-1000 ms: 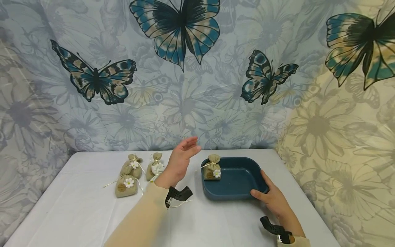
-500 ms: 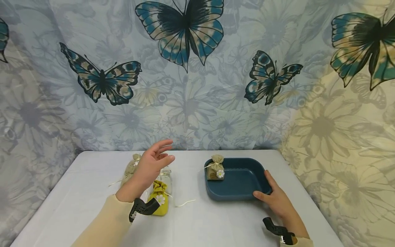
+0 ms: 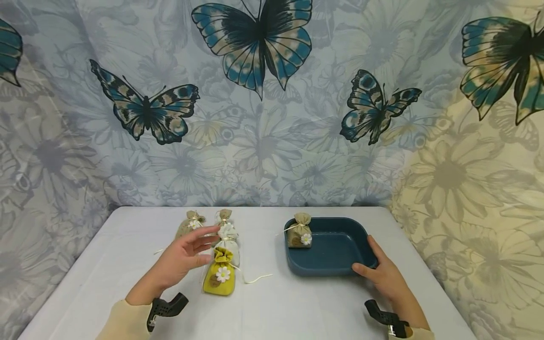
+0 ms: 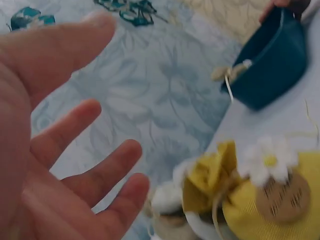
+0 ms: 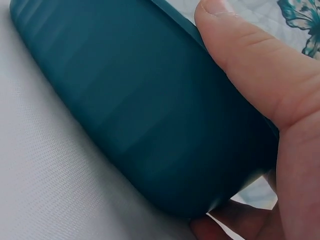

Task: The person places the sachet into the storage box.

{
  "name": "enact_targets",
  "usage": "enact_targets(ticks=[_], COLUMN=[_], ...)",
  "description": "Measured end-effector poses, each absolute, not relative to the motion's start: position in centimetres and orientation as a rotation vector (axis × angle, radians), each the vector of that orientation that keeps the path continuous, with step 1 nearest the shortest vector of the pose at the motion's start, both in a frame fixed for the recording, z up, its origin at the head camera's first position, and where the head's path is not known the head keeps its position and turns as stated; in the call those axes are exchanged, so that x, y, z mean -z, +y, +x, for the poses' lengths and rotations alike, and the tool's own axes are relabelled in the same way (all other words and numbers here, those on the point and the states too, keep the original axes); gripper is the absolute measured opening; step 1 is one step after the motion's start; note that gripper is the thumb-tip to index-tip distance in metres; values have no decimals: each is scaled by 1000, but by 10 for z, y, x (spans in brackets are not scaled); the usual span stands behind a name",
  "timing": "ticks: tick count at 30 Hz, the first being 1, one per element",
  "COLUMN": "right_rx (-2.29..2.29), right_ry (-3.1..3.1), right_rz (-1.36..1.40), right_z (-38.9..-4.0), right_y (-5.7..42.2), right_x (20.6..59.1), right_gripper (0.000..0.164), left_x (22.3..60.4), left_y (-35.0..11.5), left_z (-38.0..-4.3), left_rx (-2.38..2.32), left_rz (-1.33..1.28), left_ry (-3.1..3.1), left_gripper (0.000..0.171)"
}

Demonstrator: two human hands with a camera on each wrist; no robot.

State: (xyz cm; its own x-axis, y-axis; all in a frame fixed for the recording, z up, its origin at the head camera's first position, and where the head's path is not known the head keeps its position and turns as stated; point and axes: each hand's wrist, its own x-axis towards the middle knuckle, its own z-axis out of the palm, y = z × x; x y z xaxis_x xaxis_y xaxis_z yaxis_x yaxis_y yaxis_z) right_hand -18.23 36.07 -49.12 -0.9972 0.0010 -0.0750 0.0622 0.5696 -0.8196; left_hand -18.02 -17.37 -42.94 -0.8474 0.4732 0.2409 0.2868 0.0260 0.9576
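My right hand [image 3: 386,278] grips the near right corner of a dark blue plastic tray [image 3: 335,252], thumb over the rim [image 5: 220,45] and the other fingers along its outside. In the tray's left end leans a tan drawstring pouch [image 3: 298,231] with a white flower. My left hand [image 3: 180,259] holds nothing; its fingers spread loosely beside a yellow drawstring pouch [image 3: 218,282] with a daisy and round tag. Just behind that lies a white pouch [image 3: 231,243]. The left wrist view shows the yellow pouch [image 4: 255,210] to the right of the fingers.
Tan pouches [image 3: 186,226] lie at the back left, partly hidden behind my left hand, with another tan pouch [image 3: 225,215] behind the white one. A loose cord [image 3: 257,279] trails rightward from the group. The white-covered table [image 3: 272,311] meets a butterfly-print cloth [image 3: 263,156] at its back edge.
My left hand has moved left and down from near the tray to beside the pouches, uncovering the yellow and white ones. The right hand keeps its grip on the tray; the view has shifted slightly.
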Motion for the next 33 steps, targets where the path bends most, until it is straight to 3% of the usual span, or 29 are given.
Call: enact_targets(ticks=[12, 33], right_rx=[1426, 1414], right_ry=[2732, 2731], right_rz=[60, 88], right_z=[-186, -184], right_y=[362, 362], right_x=[494, 495], right_gripper=[110, 111], left_x=[479, 503], left_y=[-198, -192], left_z=[-172, -170], left_rx=[-1792, -1612], left_rz=[786, 632], left_ry=[2164, 2275], left_gripper=[95, 88])
